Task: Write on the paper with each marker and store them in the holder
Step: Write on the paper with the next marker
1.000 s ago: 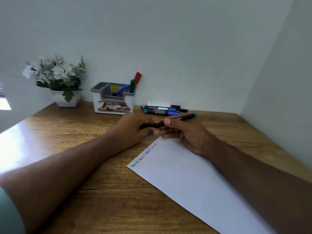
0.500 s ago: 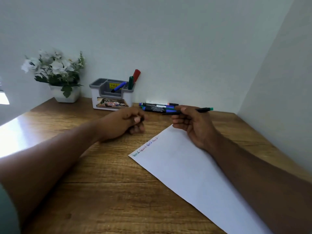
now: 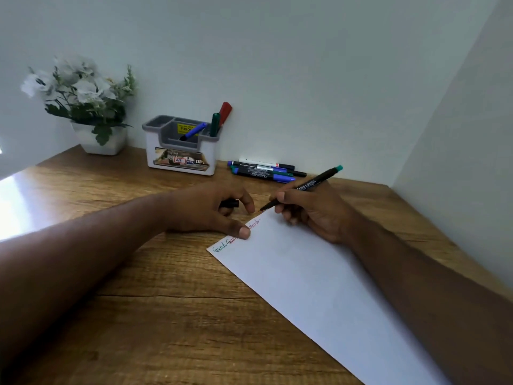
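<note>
Probably home desk (image 3: 166, 301), potted flowers (image 3: 83, 90)

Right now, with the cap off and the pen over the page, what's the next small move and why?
Probably lower the pen tip onto the paper just past the last word. The right hand grips it in a writing hold, tip hovering near the top edge, and the left hand holds the cap with its thumb pinning the sheet.

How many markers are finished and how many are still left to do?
Three markers stand in the holder, and coloured words sit on the paper. The right hand holds an uncapped marker at the paper's top edge; the left hand holds its cap. Several markers still wait by the wall.
</note>
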`<state>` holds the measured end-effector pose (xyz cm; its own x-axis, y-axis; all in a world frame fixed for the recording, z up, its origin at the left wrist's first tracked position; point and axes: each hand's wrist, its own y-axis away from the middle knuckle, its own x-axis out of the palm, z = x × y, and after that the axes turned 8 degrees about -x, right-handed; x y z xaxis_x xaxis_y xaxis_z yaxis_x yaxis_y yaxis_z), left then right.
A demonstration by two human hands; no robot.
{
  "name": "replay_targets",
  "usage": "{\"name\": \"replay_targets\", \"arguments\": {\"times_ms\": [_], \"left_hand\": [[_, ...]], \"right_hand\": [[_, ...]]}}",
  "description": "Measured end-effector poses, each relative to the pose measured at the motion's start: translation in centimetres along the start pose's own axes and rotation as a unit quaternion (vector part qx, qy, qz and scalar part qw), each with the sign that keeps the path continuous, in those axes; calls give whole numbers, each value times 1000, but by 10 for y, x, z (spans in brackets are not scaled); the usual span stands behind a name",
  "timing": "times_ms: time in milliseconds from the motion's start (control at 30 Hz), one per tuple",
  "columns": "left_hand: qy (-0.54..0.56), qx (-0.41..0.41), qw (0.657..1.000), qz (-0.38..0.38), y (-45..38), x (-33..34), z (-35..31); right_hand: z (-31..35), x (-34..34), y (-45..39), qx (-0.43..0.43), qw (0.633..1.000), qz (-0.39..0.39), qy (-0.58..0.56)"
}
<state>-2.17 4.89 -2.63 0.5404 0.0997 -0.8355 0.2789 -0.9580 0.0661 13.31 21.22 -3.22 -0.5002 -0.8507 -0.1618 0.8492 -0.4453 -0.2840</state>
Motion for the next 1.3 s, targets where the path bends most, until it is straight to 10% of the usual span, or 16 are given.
{"name": "replay_targets", "arguments": {"times_ms": [1300], "left_hand": [[28,30,997,70,-3,-9,8]], "right_hand": [[-3,0,2,-5,998,2,67]]}}
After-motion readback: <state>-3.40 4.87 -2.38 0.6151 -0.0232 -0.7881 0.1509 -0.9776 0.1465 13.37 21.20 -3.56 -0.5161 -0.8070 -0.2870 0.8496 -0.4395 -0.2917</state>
